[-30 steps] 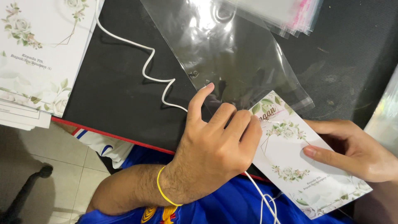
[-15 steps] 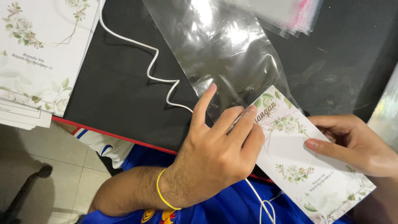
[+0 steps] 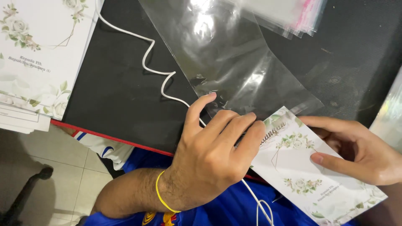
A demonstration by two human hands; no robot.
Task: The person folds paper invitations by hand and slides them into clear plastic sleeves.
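Observation:
A clear plastic sleeve (image 3: 234, 62) lies on the black table (image 3: 121, 92), its open near edge toward me. My left hand (image 3: 213, 146), with a yellow band on the wrist, pinches that near edge with its fingertips, index finger stretched out on the plastic. My right hand (image 3: 356, 148) holds a white card with a floral print (image 3: 310, 171) by its right side. The card's top corner sits at the sleeve's mouth, touching my left fingers. Whether the corner is inside the sleeve is unclear.
A stack of similar floral cards (image 3: 39, 58) lies at the far left. More clear sleeves with pink strips (image 3: 289, 14) are piled at the top. A white cable (image 3: 155, 71) snakes across the table. Another plastic sheet (image 3: 389, 117) lies at the right edge.
The card has slid back toward me and to the right, its corner now lower. The sleeve's near edge has spread flatter, and my left fingers have curled tighter on it.

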